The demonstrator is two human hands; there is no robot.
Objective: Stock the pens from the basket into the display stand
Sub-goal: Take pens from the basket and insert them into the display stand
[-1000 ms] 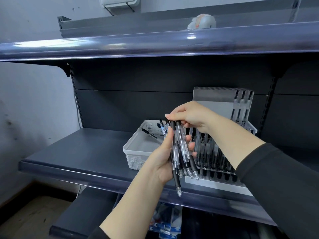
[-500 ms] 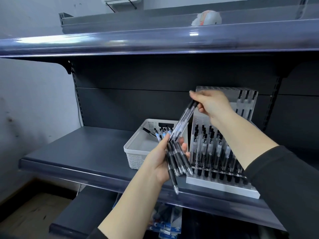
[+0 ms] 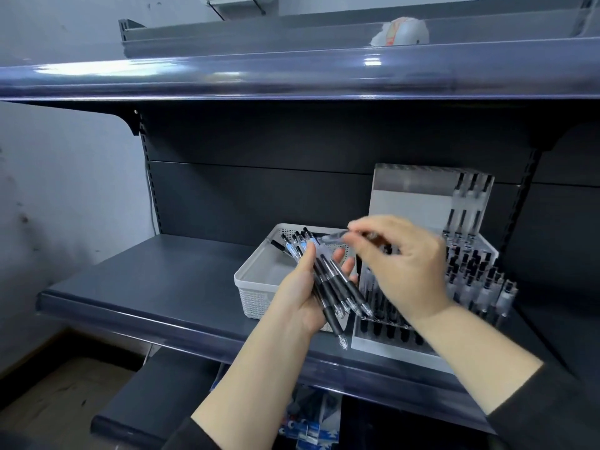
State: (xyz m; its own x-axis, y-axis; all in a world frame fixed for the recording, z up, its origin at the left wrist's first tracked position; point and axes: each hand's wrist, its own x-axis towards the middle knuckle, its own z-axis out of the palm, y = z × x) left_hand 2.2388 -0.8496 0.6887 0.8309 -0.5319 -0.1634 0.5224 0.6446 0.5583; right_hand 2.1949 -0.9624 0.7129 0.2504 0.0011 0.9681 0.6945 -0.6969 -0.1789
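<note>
My left hand [image 3: 300, 298] grips a bundle of several black-and-clear pens [image 3: 329, 282] in front of the white basket [image 3: 256, 289], tips pointing down and right. My right hand [image 3: 406, 271], blurred by motion, pinches a clear pen [image 3: 334, 238] that lies nearly level above the bundle, in front of the display stand [image 3: 412, 196]. The stand's lower rows hold several upright pens [image 3: 477, 280], and three more sit in its top right corner. A single dark pen [image 3: 279, 246] lies in the basket.
Basket and stand sit on a dark shelf [image 3: 156, 277] with a rounded front edge. An upper shelf [image 3: 292, 76] overhangs closely and carries a white object [image 3: 402, 30]. Packaged goods [image 3: 311, 423] lie on the lower level below.
My right hand drew pens up out of the bundle toward the stand, then swung back down over my left hand, the pen now turned nearly level. The bundle tilted slightly.
</note>
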